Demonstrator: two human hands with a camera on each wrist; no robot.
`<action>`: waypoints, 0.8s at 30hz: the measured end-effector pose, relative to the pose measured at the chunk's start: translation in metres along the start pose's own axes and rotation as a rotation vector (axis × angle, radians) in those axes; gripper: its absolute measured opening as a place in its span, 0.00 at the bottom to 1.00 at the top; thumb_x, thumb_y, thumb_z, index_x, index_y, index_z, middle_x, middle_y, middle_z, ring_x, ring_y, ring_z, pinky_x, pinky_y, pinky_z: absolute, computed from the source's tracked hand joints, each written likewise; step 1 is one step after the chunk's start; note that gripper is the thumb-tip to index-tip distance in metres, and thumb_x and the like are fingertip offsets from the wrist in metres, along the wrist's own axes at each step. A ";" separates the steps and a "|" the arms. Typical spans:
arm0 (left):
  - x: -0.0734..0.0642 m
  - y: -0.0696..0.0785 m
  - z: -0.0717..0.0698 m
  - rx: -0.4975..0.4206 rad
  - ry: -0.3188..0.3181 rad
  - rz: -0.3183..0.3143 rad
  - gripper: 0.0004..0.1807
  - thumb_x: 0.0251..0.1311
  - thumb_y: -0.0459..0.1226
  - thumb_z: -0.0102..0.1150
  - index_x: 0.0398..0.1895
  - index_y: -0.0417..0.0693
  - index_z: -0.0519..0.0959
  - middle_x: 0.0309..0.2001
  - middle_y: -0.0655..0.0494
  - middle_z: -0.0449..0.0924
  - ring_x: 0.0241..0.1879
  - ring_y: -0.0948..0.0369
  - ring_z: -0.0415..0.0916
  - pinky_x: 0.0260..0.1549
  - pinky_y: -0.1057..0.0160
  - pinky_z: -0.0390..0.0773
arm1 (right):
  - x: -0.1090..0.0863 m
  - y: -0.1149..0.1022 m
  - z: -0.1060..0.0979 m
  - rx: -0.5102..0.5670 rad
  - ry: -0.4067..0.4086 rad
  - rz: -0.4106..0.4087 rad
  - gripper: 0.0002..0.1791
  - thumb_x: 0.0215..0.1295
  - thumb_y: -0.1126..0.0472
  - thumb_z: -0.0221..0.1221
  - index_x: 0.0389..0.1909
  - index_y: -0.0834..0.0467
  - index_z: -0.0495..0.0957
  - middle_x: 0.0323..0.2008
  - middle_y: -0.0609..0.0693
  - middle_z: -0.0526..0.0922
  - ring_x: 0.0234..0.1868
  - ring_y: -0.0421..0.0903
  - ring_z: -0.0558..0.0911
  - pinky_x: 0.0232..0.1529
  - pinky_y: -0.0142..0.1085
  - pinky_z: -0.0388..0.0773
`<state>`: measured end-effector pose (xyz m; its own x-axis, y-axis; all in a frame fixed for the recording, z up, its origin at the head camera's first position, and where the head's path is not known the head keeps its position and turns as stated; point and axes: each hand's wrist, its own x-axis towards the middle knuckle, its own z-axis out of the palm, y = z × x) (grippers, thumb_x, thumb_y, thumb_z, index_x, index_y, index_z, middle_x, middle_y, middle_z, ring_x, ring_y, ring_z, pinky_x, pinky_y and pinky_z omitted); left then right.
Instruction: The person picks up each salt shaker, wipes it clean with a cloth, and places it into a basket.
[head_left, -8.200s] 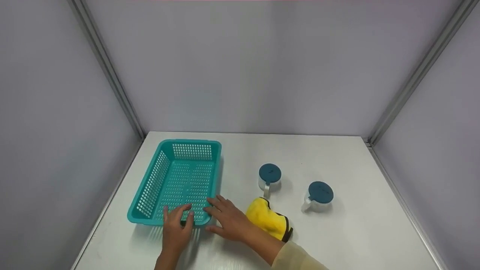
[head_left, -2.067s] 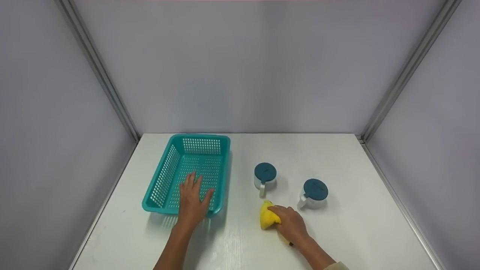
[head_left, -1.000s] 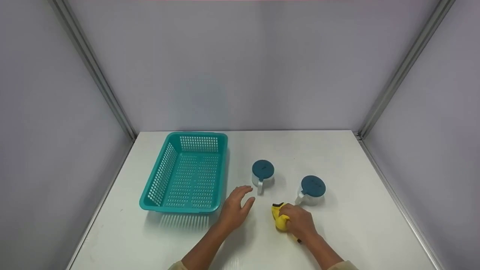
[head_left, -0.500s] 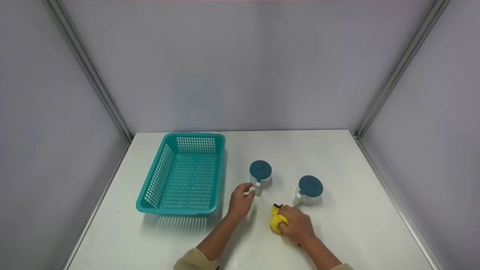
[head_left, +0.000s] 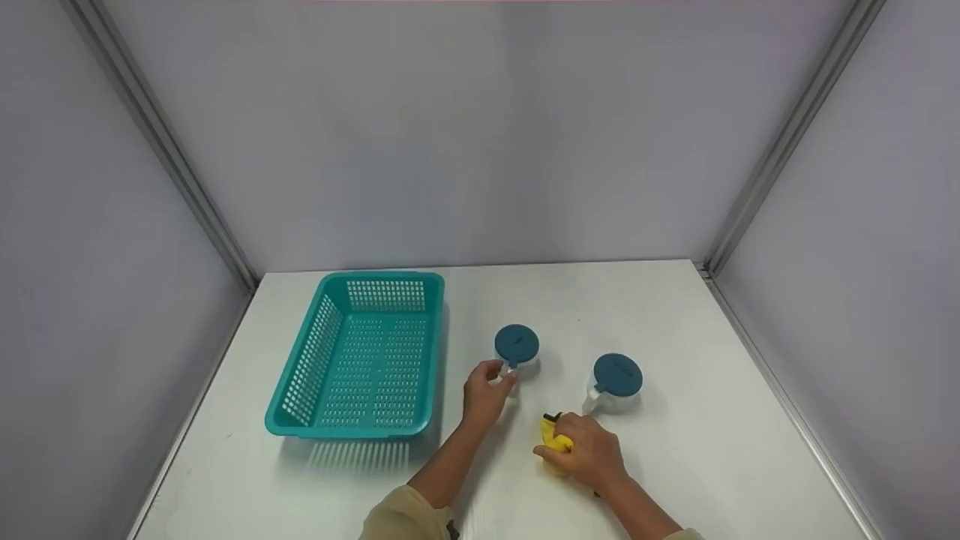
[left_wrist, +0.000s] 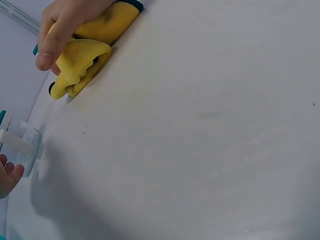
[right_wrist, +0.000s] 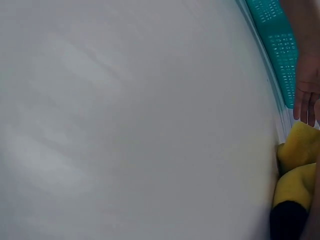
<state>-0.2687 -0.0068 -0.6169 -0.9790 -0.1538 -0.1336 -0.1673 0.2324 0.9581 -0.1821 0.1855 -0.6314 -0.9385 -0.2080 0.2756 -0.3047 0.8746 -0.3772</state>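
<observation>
Right of teal perforated plastic basket (head_left: 379, 371): clear, blue-lidded handled cup (head_left: 517, 345); left hand (head_left: 484, 394) was narrow at its handle, hold unclear. Farther right: right hand (head_left: 591, 450) gripped yellow, dark-edged cloth (left_wrist: 82, 57).

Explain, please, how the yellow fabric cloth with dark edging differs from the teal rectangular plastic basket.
The cloth is bunched; the perforated basket stands open. The right hand grips the cloth; no hand touches the basket. The basket is larger than the cloth. Both appear to rest on the white table.
</observation>
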 end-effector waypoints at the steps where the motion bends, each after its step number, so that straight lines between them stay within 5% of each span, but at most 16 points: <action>1: 0.001 0.000 0.002 -0.007 0.007 -0.002 0.17 0.61 0.44 0.66 0.51 0.52 0.78 0.53 0.55 0.81 0.55 0.56 0.76 0.55 0.56 0.79 | 0.001 0.000 0.000 0.004 0.002 0.005 0.21 0.49 0.30 0.66 0.27 0.41 0.78 0.30 0.33 0.77 0.30 0.34 0.70 0.28 0.26 0.70; 16: 0.006 -0.006 0.017 -0.034 0.142 0.008 0.19 0.51 0.42 0.74 0.38 0.51 0.72 0.36 0.56 0.75 0.37 0.61 0.72 0.33 0.67 0.76 | 0.002 0.001 0.003 0.031 -0.040 0.025 0.09 0.49 0.48 0.69 0.28 0.39 0.78 0.39 0.31 0.80 0.38 0.33 0.75 0.38 0.32 0.79; 24: 0.007 -0.008 0.020 -0.076 0.151 0.032 0.14 0.54 0.38 0.71 0.36 0.49 0.73 0.32 0.56 0.75 0.33 0.61 0.71 0.29 0.68 0.75 | 0.004 0.001 -0.001 0.179 -0.102 0.137 0.18 0.45 0.60 0.68 0.37 0.40 0.77 0.58 0.40 0.73 0.51 0.43 0.78 0.51 0.44 0.81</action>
<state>-0.2761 0.0098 -0.6310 -0.9541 -0.2915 -0.0683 -0.1212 0.1674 0.9784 -0.1856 0.1857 -0.6298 -0.9819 -0.1438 0.1233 -0.1885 0.8078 -0.5585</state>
